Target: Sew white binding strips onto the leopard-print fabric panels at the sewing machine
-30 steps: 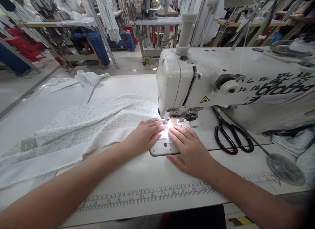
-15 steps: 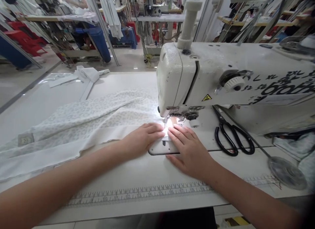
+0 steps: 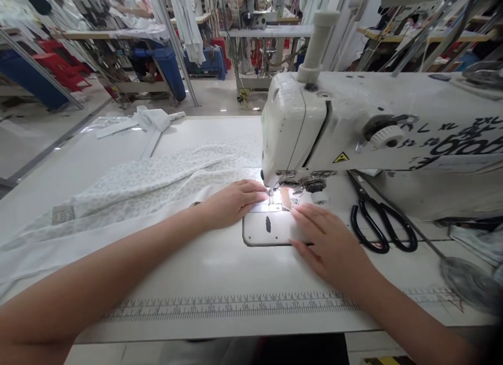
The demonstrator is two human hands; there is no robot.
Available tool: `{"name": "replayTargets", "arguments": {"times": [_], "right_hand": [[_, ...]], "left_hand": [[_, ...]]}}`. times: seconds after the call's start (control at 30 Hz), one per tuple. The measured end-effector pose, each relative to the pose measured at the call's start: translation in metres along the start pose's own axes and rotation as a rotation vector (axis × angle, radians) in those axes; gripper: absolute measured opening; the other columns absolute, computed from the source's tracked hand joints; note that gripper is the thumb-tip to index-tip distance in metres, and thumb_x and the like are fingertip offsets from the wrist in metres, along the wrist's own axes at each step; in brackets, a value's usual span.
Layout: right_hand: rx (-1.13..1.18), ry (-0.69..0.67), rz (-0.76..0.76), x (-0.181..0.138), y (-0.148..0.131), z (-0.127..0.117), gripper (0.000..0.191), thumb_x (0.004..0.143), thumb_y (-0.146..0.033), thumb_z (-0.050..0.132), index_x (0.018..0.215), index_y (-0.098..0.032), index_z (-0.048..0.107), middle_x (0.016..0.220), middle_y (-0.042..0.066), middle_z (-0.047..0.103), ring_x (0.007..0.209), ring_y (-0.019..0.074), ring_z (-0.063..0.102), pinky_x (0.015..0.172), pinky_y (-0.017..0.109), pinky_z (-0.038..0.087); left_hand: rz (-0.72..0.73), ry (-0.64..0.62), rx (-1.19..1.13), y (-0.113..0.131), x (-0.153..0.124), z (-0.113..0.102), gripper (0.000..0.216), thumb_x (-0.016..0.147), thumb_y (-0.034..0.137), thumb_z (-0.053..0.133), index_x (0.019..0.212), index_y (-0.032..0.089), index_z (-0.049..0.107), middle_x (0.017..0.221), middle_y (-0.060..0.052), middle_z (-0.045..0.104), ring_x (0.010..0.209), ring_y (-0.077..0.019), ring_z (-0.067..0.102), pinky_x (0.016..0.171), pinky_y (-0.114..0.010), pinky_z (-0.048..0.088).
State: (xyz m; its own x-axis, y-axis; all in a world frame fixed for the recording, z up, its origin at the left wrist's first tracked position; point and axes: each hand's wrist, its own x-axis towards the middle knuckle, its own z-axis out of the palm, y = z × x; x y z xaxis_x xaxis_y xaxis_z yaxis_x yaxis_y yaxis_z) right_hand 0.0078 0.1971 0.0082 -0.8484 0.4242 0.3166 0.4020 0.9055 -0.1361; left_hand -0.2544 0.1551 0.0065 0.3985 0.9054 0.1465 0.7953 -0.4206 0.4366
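A patterned pale fabric (image 3: 157, 181) with a white border strip lies to the left of the sewing machine (image 3: 291, 129). My left hand (image 3: 231, 202) rests flat on the fabric's right end, its stretched fingertips just left of the lit needle area (image 3: 271, 195). To the right of the needle, my right hand (image 3: 330, 236) lies with its fingers extended over the metal bed plate (image 3: 259, 231), thumb apart, and no cloth shows under it. A small label (image 3: 63, 215) is on the fabric's left part.
Black-handled scissors (image 3: 383, 223) lie right of my right hand, beside a metal rod with a round disc (image 3: 469, 281). A printed ruler (image 3: 228, 307) runs along the table's front. White strips (image 3: 151, 121) lie at the back left. Other sewing tables stand beyond, with a person at one.
The fabric edge has gone back and left from the bed plate, baring its front. My right hand has moved right, away from the needle. My left hand stays by the needle. The view shifted slightly.
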Motion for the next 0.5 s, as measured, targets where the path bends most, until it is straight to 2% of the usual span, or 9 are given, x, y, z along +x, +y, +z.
{"name": "replayTargets", "arguments": {"times": [0.13,0.2,0.3,0.43,0.5], "right_hand": [[-0.099,0.094,0.278,-0.04,0.044,-0.02,0.036,0.091,-0.039,0.04,0.111,-0.013,0.054,0.107,0.016,0.058,0.101,0.0294,0.054,0.086,0.042,0.047],[-0.196,0.056,0.376,-0.064,0.068,-0.026,0.04,0.088,-0.042,0.042,0.111,-0.011,0.052,0.102,0.018,0.058,0.098,0.0338,0.055,0.084,0.045,0.046],[-0.291,-0.057,0.445,-0.09,0.096,-0.026,0.041,0.083,-0.036,0.047,0.111,-0.006,0.051,0.095,0.022,0.058,0.098,0.038,0.055,0.084,0.046,0.045],[-0.202,-0.15,0.495,-0.096,0.119,-0.022,0.041,0.076,-0.035,0.054,0.108,-0.009,0.051,0.095,0.022,0.06,0.094,0.0399,0.058,0.076,0.046,0.047],[-0.124,-0.179,0.553,-0.091,0.13,-0.022,0.039,0.07,-0.035,0.059,0.1,-0.011,0.053,0.093,0.021,0.062,0.085,0.0383,0.061,0.067,0.044,0.048]], "left_hand": [[-0.024,-0.006,-0.021,0.001,0.0,-0.002,0.034,0.095,0.026,0.035,0.122,0.021,0.055,0.126,-0.006,0.054,0.118,-0.0189,0.044,0.101,-0.036,0.036],[-0.04,-0.005,-0.044,0.005,0.001,-0.005,0.033,0.094,0.026,0.036,0.118,0.022,0.058,0.124,-0.005,0.055,0.116,-0.0182,0.046,0.099,-0.034,0.037],[-0.108,-0.016,-0.044,0.01,0.008,-0.01,0.032,0.094,0.025,0.035,0.109,0.02,0.063,0.114,-0.006,0.06,0.107,-0.0188,0.051,0.092,-0.032,0.04],[-0.268,-0.034,-0.004,0.007,0.029,-0.012,0.027,0.088,0.019,0.041,0.098,0.013,0.066,0.096,-0.011,0.064,0.09,-0.0223,0.057,0.078,-0.032,0.043],[-0.32,-0.044,-0.08,0.0,0.041,-0.012,0.027,0.083,0.015,0.046,0.104,0.013,0.063,0.095,-0.011,0.064,0.084,-0.0218,0.058,0.073,-0.031,0.043]]}}
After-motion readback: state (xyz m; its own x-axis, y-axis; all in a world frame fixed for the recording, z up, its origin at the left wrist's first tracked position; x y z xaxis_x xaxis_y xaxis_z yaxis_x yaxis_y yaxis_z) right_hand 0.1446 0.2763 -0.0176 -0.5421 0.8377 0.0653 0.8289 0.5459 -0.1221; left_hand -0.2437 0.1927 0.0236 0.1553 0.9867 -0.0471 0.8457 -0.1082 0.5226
